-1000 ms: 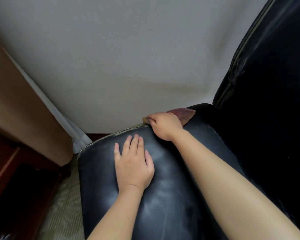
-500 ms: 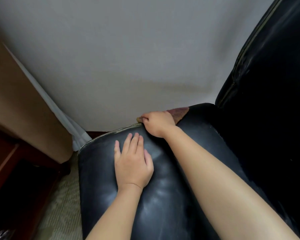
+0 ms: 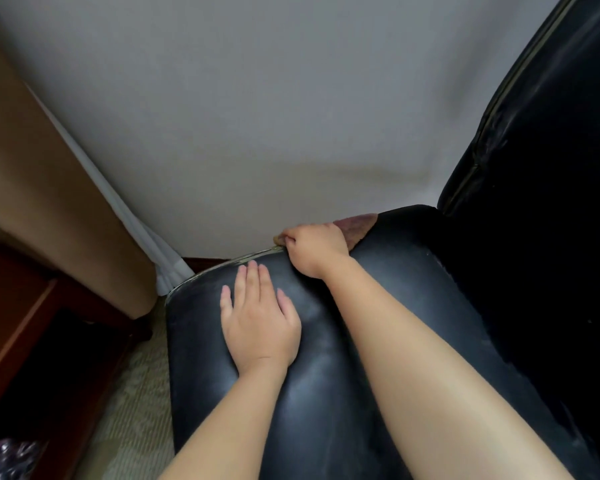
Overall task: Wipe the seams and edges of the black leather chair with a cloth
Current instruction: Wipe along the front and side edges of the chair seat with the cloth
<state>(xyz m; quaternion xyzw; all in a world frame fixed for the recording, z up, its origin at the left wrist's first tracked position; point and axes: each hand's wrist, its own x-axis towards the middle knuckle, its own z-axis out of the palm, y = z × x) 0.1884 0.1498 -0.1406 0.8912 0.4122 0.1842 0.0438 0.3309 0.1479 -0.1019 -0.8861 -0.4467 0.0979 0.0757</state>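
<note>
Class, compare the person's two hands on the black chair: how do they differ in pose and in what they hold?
The left hand lies flat with straight fingers, holding nothing; the right hand curls round the cloth. The left hand rests on the broad leather surface; the right hand sits at the far seam. Both touch the chair.

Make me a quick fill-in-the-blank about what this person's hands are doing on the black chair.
1. The right hand grips a reddish-brown ____ at the chair's far edge.
2. The left hand lies ____ on the black leather chair, fingers straight.
3. Behind the chair's far edge stands a pale grey ____.
4. The cloth sticks out on the hand's ____ side.

Missing words: cloth; flat; wall; right
</note>
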